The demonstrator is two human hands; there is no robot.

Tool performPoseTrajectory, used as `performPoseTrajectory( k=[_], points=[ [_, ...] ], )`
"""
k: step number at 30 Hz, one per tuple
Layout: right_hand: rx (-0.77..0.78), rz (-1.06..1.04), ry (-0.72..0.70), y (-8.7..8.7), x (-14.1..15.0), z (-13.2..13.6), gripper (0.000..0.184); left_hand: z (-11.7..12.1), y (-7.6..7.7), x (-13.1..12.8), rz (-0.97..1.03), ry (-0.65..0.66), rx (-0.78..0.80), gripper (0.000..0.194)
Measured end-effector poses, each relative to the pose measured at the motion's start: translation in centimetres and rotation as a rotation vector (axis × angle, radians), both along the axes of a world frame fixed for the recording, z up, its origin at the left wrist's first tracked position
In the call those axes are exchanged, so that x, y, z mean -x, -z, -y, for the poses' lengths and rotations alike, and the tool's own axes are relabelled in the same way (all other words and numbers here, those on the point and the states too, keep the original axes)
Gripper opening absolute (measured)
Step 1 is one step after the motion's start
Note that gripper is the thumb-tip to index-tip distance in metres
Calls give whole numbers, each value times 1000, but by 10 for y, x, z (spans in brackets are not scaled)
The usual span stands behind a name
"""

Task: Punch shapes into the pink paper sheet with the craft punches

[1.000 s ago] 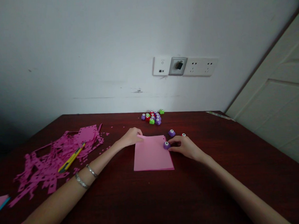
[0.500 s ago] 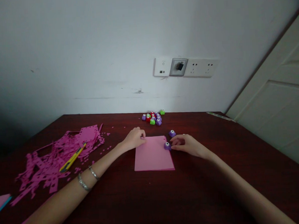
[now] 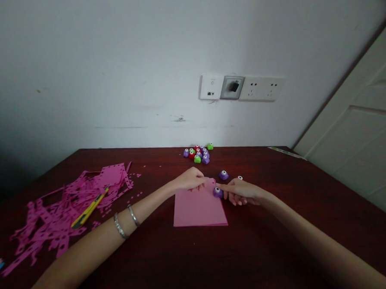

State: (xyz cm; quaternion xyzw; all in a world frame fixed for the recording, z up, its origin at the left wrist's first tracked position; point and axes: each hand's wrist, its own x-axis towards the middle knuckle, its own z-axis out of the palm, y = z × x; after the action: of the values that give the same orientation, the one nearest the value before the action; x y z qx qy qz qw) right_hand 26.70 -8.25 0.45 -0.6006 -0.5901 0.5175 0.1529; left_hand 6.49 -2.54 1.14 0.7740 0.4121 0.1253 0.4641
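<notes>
A square stack of pink paper [image 3: 199, 209] lies in front of me. Bent fingers of my left hand [image 3: 190, 179] close over its top edge, pointing toward the upper right corner. At that corner, my right hand [image 3: 242, 191] touches the paper with an outstretched index finger, its other fingers loosely curled. A purple craft punch [image 3: 218, 192] with a white round button sits at the paper's right edge, beside my right fingers. Small cut marks show near the corner. Another purple punch [image 3: 223, 175] stands just behind, and a white button [image 3: 240, 178] peeks over my right hand.
Several purple, red and green punches [image 3: 197, 159] cluster near the wall. At left lies a heap of punched pink scraps [image 3: 54, 216] with a yellow utility knife [image 3: 90, 208] on it. A thin strip [image 3: 287, 152] lies at the back right, and wall sockets [image 3: 261, 88] are above.
My left hand has slid right along the paper's top edge. My right index finger has stretched out from beside the purple punch to the paper's corner. The view has shifted slightly.
</notes>
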Motion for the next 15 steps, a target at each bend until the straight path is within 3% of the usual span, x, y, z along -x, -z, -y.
performPoseTrajectory(
  k=[7,11,15],
  points=[
    [47,-8,-40,6,-2,-6,56,-6,0,-15,-151,85,72,48],
    [41,10,-59,9,-4,-11,55,-9,2,-20,-236,176,196,62],
    [63,46,-73,13,-6,-17,49,-7,-2,-24,-268,264,281,60]
  ],
)
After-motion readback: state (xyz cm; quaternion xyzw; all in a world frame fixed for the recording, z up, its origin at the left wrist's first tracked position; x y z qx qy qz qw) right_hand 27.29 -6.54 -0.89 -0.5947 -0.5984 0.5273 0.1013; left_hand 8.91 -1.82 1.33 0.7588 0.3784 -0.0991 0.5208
